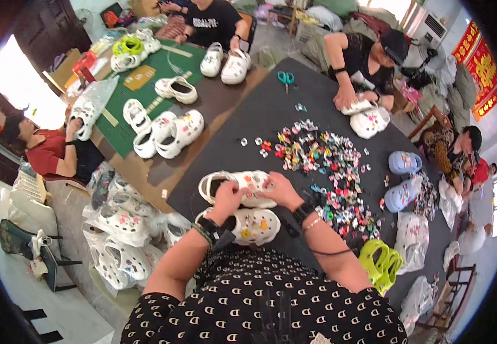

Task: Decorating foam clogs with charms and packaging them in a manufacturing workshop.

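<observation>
Gripping a white clog (242, 186); both hands (257, 194) closed.

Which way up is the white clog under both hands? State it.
Upright, sole down on the black table: the white clog shows its top face and foot opening, with the left hand and right hand pressing on its decorated upper.

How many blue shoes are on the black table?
2. One blue clog sits near the table's right edge; the other blue clog lies just below it, beside the pile of charms. More may be hidden.
</observation>
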`<action>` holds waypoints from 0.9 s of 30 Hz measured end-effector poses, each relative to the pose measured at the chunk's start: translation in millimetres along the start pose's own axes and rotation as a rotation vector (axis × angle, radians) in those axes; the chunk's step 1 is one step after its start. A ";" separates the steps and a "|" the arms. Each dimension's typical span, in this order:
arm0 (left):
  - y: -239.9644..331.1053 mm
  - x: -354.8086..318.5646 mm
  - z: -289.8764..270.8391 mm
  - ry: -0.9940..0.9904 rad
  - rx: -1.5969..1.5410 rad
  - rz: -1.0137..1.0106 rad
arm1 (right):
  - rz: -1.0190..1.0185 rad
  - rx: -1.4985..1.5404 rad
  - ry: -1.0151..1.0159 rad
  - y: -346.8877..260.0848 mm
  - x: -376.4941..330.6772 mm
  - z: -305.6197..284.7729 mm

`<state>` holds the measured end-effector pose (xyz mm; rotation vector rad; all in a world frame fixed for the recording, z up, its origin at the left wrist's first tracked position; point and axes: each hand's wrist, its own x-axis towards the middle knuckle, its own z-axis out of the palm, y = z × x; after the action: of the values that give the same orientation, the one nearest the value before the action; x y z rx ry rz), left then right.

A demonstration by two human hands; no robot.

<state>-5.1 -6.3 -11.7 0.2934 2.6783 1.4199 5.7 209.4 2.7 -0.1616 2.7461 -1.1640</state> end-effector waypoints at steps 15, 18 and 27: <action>9.3 -1.1 -0.5 -0.038 -0.069 -0.037 | 0.219 0.001 0.062 4.4 0.3 12.5; 13.1 0.5 -1.8 -0.065 -0.081 -0.039 | 0.308 -0.004 0.050 -0.1 1.9 16.6; 12.8 2.6 -1.5 -0.092 -0.071 -0.054 | 0.443 -0.037 0.041 -21.7 4.1 11.5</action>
<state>-6.3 0.0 -0.3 0.2719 2.5372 1.4461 4.7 185.6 9.9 0.4485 2.6403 -1.0003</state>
